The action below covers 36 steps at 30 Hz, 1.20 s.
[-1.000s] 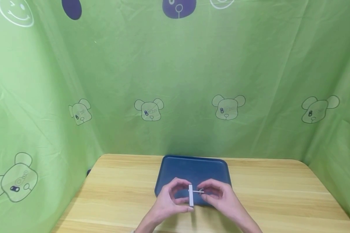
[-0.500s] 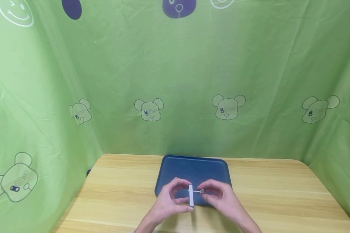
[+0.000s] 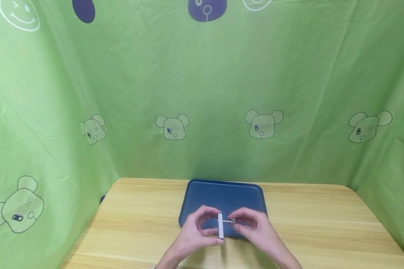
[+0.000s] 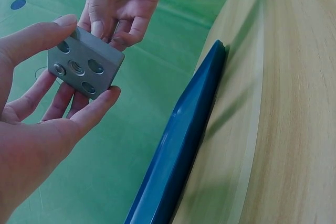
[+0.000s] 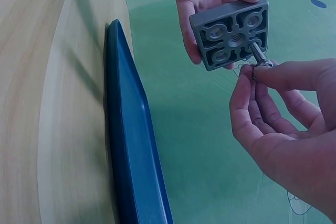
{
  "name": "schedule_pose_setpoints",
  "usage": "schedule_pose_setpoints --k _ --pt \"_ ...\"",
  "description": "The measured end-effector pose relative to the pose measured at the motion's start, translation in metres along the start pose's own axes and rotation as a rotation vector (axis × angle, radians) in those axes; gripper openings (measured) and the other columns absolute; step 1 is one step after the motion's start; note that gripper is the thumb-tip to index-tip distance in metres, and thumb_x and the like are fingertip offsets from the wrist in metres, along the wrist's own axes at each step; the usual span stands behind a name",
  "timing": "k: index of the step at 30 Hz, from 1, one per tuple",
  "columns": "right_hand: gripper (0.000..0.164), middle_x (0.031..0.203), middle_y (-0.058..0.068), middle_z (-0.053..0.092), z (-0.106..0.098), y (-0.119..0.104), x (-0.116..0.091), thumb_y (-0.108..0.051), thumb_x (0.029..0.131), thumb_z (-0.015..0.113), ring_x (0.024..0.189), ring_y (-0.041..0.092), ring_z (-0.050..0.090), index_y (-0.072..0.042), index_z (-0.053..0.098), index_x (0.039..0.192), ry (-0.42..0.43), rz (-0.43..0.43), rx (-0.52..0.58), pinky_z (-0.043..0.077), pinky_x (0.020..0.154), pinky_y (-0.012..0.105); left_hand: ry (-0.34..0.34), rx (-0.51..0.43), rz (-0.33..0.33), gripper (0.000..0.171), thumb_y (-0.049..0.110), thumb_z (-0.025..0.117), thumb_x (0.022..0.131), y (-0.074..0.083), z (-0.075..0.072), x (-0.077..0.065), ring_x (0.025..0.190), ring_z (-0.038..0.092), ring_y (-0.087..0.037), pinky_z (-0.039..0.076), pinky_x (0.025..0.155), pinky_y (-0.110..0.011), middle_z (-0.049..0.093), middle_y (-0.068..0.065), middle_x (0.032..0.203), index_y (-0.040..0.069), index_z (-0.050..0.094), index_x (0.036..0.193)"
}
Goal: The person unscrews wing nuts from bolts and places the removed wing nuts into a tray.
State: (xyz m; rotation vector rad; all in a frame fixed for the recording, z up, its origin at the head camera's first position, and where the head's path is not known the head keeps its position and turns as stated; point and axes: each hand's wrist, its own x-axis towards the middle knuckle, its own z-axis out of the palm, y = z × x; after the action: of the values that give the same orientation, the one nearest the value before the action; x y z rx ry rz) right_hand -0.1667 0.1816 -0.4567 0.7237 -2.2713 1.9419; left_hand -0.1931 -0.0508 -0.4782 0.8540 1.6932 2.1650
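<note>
My left hand (image 3: 196, 232) grips a grey metal block (image 4: 79, 64) by its edges, holding it upright over the front of the blue tray. Round holes pierce the smooth face in the left wrist view, and a bolt head (image 4: 60, 70) sits in one of them. From the block's ribbed back, seen in the right wrist view, the threaded bolt shank (image 5: 257, 52) sticks out. At the free end of that shank, my right hand (image 3: 255, 228) pinches a small metal nut (image 5: 265, 63) between thumb and index finger. Its other fingers are curled beneath, and the fingertips partly cover the nut.
A blue tray (image 3: 222, 194) with a raised rim lies on the wood-grain table (image 3: 316, 220), below and behind the hands. Green patterned cloth (image 3: 218, 82) surrounds the table at the back and sides.
The small nut at the bolt's end shows a slightly different turn between the right fingertips. Both hands and the block keep nearly the same place.
</note>
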Motion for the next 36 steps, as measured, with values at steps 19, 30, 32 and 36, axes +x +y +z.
schedule_pose_setpoints --k 19,30,32,36 --pt "0.015 0.108 0.020 0.070 -0.0014 -0.0025 -0.0016 -0.006 0.100 0.064 0.097 0.022 0.072 0.000 0.070 0.112 -0.022 0.031 0.007 0.067 0.080 0.042 0.005 0.002 -0.007 0.064 -0.015 0.081 0.070 -0.0010 0.0010 0.0000 0.126 0.054 -0.034 0.056 0.105 -0.051 0.056 -0.019 0.132 -0.004 0.057 0.129" --pt "0.020 0.105 0.019 0.072 -0.0006 -0.0034 -0.0001 -0.013 0.104 0.060 0.094 0.019 0.072 0.003 0.072 0.108 0.051 0.115 -0.010 0.067 0.079 0.043 0.007 0.014 -0.012 0.065 -0.014 0.082 0.070 -0.0012 0.0026 0.0003 0.126 0.055 -0.034 0.056 0.104 -0.051 0.056 -0.019 0.132 -0.004 0.057 0.129" --pt "0.020 0.105 0.021 0.071 -0.0004 -0.0040 -0.0006 -0.012 0.104 0.061 0.093 0.019 0.072 0.005 0.071 0.109 0.052 0.114 -0.006 0.068 0.078 0.041 0.007 0.015 -0.013 0.065 -0.015 0.082 0.070 -0.0014 0.0025 0.0003 0.126 0.055 -0.033 0.056 0.104 -0.051 0.056 -0.018 0.132 -0.004 0.057 0.129" --pt "0.021 0.105 0.022 0.071 -0.0005 -0.0042 -0.0011 -0.012 0.103 0.062 0.092 0.018 0.072 0.006 0.070 0.109 0.060 0.135 -0.003 0.068 0.078 0.040 0.006 0.016 -0.013 0.066 -0.015 0.082 0.069 -0.0014 0.0026 0.0003 0.127 0.053 -0.037 0.056 0.104 -0.052 0.055 -0.018 0.133 -0.006 0.056 0.130"
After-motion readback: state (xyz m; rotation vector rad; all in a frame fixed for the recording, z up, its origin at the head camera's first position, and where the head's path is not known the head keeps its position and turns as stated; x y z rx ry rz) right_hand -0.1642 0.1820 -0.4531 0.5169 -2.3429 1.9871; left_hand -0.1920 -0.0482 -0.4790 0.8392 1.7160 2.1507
